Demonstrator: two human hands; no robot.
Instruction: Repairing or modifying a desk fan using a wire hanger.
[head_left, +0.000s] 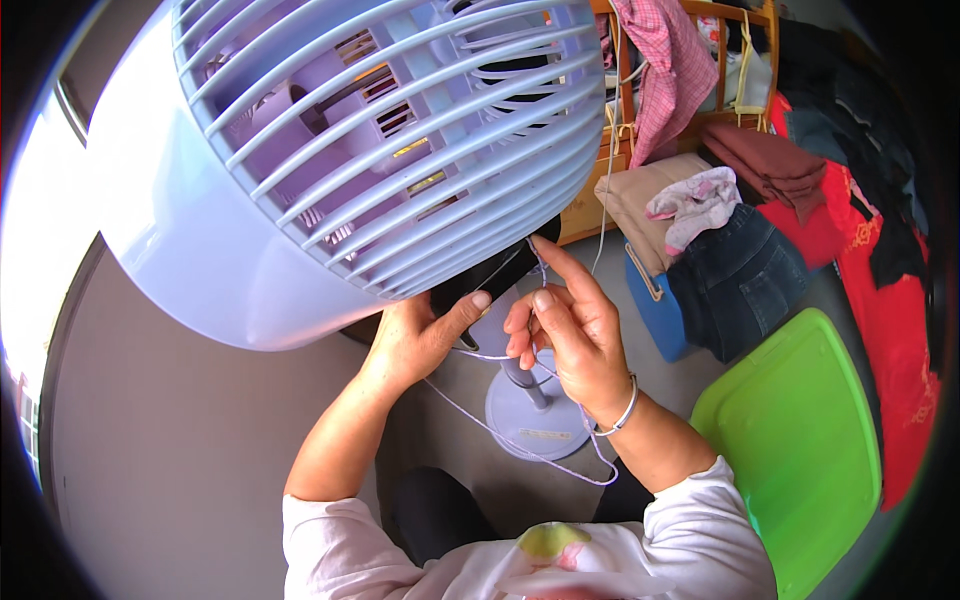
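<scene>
Container: one blue plastic bin (652, 320), far right, folded clothes (738, 275) atop; inside hidden.
Fan: one pale-lilac slatted plastic fan (290, 215), far left.
Left hand (415, 338): my thumb rests on its black underside (490, 278); grip, cannot tell.
Right hand (575, 335): my fingers pinch one thin lilac cord (603, 484).

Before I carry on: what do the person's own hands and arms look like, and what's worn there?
The left hand and right hand are both ungloved. A slim, silvery bangle circles the right wrist; none shows on the left. The white sleeves are short, leaving both forearms bare.
</scene>
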